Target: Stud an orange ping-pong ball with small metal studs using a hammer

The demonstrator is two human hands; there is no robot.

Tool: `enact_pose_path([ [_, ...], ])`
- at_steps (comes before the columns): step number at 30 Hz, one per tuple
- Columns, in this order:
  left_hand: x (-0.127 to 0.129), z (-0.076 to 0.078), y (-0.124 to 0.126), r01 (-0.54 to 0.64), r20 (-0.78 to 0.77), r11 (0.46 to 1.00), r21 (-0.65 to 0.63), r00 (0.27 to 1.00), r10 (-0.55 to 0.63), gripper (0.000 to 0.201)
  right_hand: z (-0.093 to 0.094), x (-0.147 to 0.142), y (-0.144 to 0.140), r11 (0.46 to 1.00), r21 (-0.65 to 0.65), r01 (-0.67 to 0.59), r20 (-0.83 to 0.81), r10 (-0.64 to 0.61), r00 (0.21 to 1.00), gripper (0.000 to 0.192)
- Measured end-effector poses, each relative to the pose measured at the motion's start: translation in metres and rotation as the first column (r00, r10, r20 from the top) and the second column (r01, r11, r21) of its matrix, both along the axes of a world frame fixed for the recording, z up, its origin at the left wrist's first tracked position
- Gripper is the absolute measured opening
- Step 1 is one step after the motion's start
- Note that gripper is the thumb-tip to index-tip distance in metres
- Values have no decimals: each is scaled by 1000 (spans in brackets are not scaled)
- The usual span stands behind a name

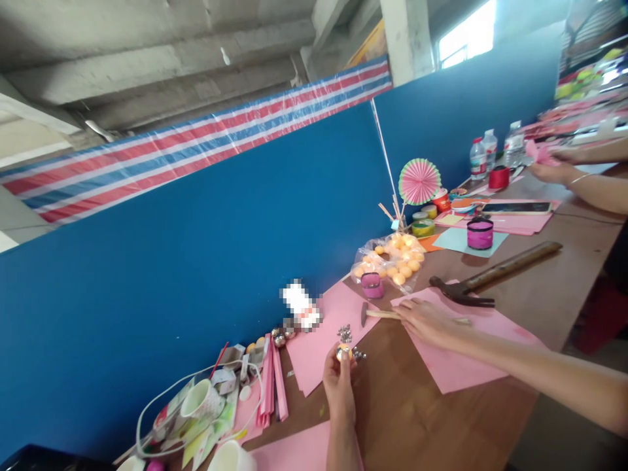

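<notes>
Left hand (338, 391): fingers pinched around an orange ball (345, 351), just beside small silver beads (345, 334) at the worktop (407, 399). Right hand (426, 320): fingers extended over a small hammer (385, 315); grip cannot be told.

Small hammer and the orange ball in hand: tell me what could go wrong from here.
The small silver pieces lie loose beside the left hand, so a nudge might scatter them. The orange ball is round and held at the fingertips, so it could slip. The claw hammer lies near the right hand on the small hammer, so the two tools might knock together.
</notes>
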State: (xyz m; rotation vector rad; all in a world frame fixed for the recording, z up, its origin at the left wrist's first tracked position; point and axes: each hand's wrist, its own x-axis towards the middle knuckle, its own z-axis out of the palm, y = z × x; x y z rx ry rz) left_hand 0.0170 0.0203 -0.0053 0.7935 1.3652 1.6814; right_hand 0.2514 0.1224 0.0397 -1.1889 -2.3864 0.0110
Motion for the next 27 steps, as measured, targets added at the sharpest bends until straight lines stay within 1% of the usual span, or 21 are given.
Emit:
enact_pose_path([
  [2,-1,-1,0,10,-15,1000,-6,1000,-10,50,4,-12,-4,991,-7,-136,-33,136,990,35],
  [4,-1,-1,1,14,-17,1000,-6,1000,-14,50,5,-28,-7,975,8,-221,-110,220,969,38],
  [8,1,0,2,-13,36,1000,9,999,13,49,1,-67,-9,954,71,-292,-225,300,927,32],
  [11,3,1,2,-50,121,998,23,992,47,48,-1,-84,-4,950,90,-299,-302,312,901,32],
  [14,3,1,2,-82,199,995,48,977,71,47,-7,-86,7,957,93,-275,-348,290,891,33],
  [16,2,0,3,-78,215,995,64,975,63,46,-13,-84,14,957,89,-277,-348,290,891,33],
  [21,1,-2,5,-69,246,993,95,968,44,44,-28,-84,18,944,86,-318,-242,330,913,28],
  [23,1,0,6,-83,276,991,105,960,51,44,-29,-86,15,925,82,-372,-188,380,906,25],
  [27,1,4,6,-98,313,991,95,947,64,42,-27,-86,9,838,18,-545,-143,542,828,24],
])
